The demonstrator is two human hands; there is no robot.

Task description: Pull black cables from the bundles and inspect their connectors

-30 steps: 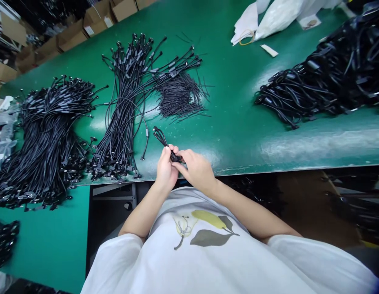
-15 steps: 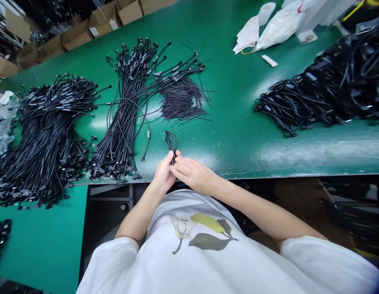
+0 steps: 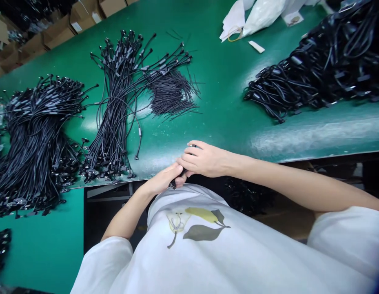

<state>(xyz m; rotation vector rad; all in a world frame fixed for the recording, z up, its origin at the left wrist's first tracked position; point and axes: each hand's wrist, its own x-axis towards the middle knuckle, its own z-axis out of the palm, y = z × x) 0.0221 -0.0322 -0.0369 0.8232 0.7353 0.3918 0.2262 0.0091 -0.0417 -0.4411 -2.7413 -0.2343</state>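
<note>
My left hand (image 3: 163, 179) and my right hand (image 3: 204, 159) meet at the near edge of the green table (image 3: 226, 102), just in front of my white shirt. Both are closed round a small folded black cable (image 3: 177, 181). Only a short dark piece of it shows between the fingers; the rest is hidden by my right hand. A fan of loose black cables (image 3: 118, 110) lies just beyond and to the left of my hands. Next to it sits a small heap of thin black ties (image 3: 172, 94).
A large heap of black cables (image 3: 36, 139) covers the table's left end. Another tangled black pile (image 3: 318, 69) lies at the right. White plastic bags (image 3: 253, 16) sit at the far edge. Cardboard boxes (image 3: 54, 32) stand behind the table. A lower green surface (image 3: 39, 245) is at bottom left.
The cable loop that stuck out past my fingers is now folded into my hands. My right hand has slid over it, and both hands have drawn back to the table's edge.
</note>
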